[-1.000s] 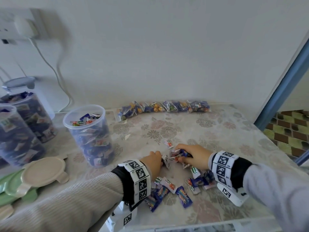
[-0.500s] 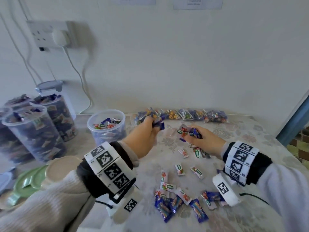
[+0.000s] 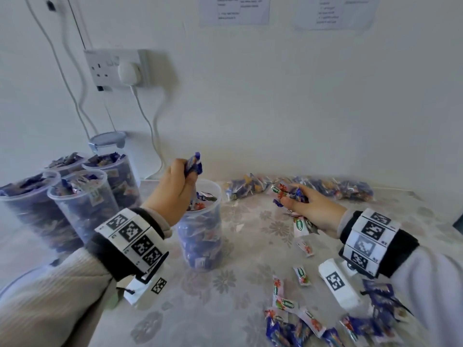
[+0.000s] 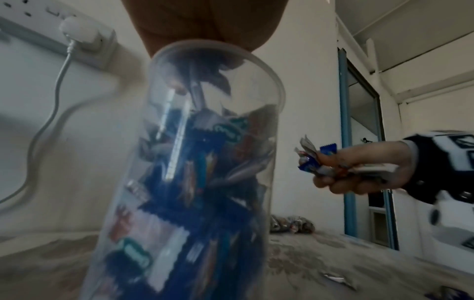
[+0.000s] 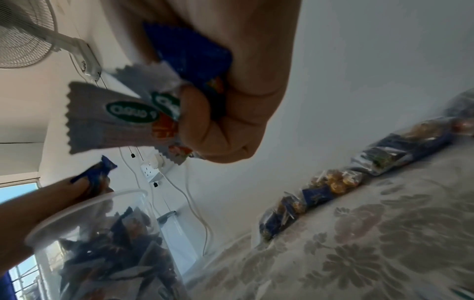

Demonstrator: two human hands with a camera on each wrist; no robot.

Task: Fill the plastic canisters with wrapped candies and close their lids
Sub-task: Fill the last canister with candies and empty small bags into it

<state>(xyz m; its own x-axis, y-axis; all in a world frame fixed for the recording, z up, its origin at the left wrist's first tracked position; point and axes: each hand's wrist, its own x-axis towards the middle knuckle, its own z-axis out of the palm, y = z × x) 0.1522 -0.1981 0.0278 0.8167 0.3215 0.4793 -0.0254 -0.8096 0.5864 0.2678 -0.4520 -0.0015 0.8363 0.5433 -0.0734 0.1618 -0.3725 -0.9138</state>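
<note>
A clear plastic canister (image 3: 200,236) (image 4: 195,182) (image 5: 97,249) stands open on the table, nearly full of wrapped candies. My left hand (image 3: 175,189) hovers over its rim, gripping a bunch of blue wrapped candies (image 3: 193,164). My right hand (image 3: 310,209) (image 4: 354,168) is raised to the right of the canister, gripping several white and blue candies (image 3: 288,192) (image 5: 143,113). Loose candies (image 3: 300,319) lie on the table near the front edge.
Several lidless canisters (image 3: 82,204) full of candies stand at the left, with a lidded one (image 3: 107,142) behind them. Clear bags of sweets (image 3: 300,187) line the wall. A socket with plug and cables (image 3: 117,68) is on the wall above.
Both hands rose from the candy pile with candies. The left hand moved left over the open canister; the right hand followed toward it.
</note>
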